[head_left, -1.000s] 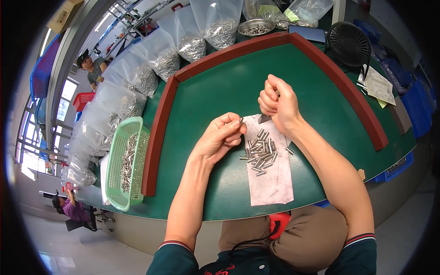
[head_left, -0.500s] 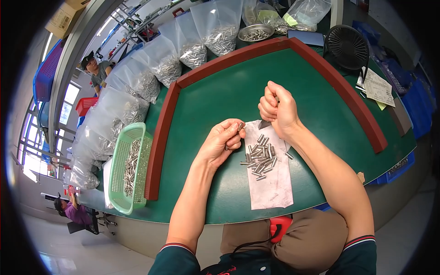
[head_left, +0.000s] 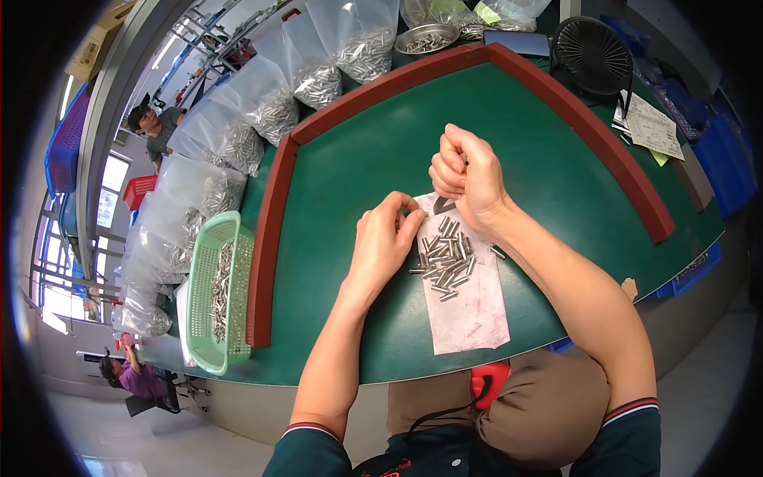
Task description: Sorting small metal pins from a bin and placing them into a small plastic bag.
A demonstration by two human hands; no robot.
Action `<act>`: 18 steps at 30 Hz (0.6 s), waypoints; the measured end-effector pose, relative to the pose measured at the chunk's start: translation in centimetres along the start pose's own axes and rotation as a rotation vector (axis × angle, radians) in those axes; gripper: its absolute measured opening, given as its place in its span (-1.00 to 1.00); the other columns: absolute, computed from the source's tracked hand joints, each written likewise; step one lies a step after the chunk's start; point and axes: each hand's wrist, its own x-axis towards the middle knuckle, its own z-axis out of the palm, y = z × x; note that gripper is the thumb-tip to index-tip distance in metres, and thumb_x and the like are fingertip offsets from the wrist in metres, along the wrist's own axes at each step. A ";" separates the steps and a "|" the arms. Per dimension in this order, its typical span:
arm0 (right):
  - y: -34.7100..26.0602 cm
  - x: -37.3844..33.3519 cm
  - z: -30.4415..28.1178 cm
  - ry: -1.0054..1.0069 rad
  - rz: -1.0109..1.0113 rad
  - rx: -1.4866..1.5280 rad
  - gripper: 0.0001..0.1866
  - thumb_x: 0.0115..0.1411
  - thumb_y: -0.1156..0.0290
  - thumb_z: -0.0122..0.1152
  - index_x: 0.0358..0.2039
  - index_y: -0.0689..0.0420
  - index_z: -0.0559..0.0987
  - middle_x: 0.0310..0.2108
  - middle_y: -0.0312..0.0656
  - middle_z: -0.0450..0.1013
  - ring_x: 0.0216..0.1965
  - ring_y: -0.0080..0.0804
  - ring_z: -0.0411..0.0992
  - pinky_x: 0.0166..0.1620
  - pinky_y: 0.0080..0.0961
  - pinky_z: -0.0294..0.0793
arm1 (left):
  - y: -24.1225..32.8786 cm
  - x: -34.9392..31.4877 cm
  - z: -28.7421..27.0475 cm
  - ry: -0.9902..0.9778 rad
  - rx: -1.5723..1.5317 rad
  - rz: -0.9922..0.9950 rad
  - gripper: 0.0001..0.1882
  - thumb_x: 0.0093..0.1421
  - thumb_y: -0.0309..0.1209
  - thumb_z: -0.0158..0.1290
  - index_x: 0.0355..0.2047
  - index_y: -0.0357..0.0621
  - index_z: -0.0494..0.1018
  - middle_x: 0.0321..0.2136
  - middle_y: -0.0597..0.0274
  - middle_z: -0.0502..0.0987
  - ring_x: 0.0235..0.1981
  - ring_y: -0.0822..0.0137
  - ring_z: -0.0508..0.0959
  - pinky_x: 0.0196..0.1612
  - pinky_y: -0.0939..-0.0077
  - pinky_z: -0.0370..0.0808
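Note:
My left hand (head_left: pixel 383 238) shows its back, with thumb and forefinger pinched beside the upper end of a white cloth (head_left: pixel 469 322). Whatever lies between those fingertips is mostly hidden. Raised over the cloth's far end, my right hand (head_left: pixel 469 171) is closed in a fist, thumb on top. From below the fist sticks out a dark grey, flat, bent piece (head_left: pixel 443 206), its kind unclear. A loose heap of short shiny metal pins (head_left: pixel 449 258) lies on the cloth, just right of my left hand. One more pin (head_left: pixel 497 252) rests off the cloth's right edge, by my right forearm.
A dark red raised border (head_left: pixel 270 230) frames the green table (head_left: pixel 366 135). Left of it stands a light green basket (head_left: pixel 208 362) of pins. Clear bags of pins (head_left: pixel 274 111), a metal bowl (head_left: pixel 427 49) and a black fan (head_left: pixel 592 56) line the outside. Two people are at left.
My left hand has turned its back upward, hiding the metal pin seen in its fingertips before. My right fist appears slightly farther up and left. The whole view has shifted a little.

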 end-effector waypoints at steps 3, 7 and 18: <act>0.3 -0.1 0.1 0.005 -0.012 -0.010 -0.57 0.22 0.23 -0.26 -0.79 0.01 0.08 -0.90 -0.42 -0.07 -0.83 -0.66 -0.19 -0.72 -0.65 -0.19 | -0.2 -0.2 -0.4 -0.024 0.020 0.007 -0.87 0.01 -0.48 0.07 -0.47 -0.31 0.41 -0.82 0.13 0.30 -0.78 0.32 0.29 -0.63 0.40 0.24; 0.6 -0.1 0.2 0.009 -0.019 0.003 -0.57 0.22 0.24 -0.26 -0.79 0.01 0.08 -0.90 -0.42 -0.07 -0.83 -0.66 -0.19 -0.72 -0.65 -0.19 | -0.3 -0.2 -0.1 -0.003 0.061 0.029 -0.89 0.01 -0.50 0.08 -0.48 -0.32 0.43 -0.79 0.33 0.29 -0.72 0.56 0.23 -0.65 0.59 0.19; 0.8 -0.2 0.4 0.008 -0.036 0.016 -0.57 0.23 0.25 -0.29 -0.79 0.02 0.08 -0.90 -0.42 -0.08 -0.83 -0.65 -0.20 -0.73 -0.65 -0.19 | -0.6 0.0 0.1 0.039 0.015 0.047 -0.90 -0.03 -0.49 0.09 -0.52 -0.29 0.45 -0.77 0.10 0.36 -0.74 0.28 0.35 -0.59 0.41 0.29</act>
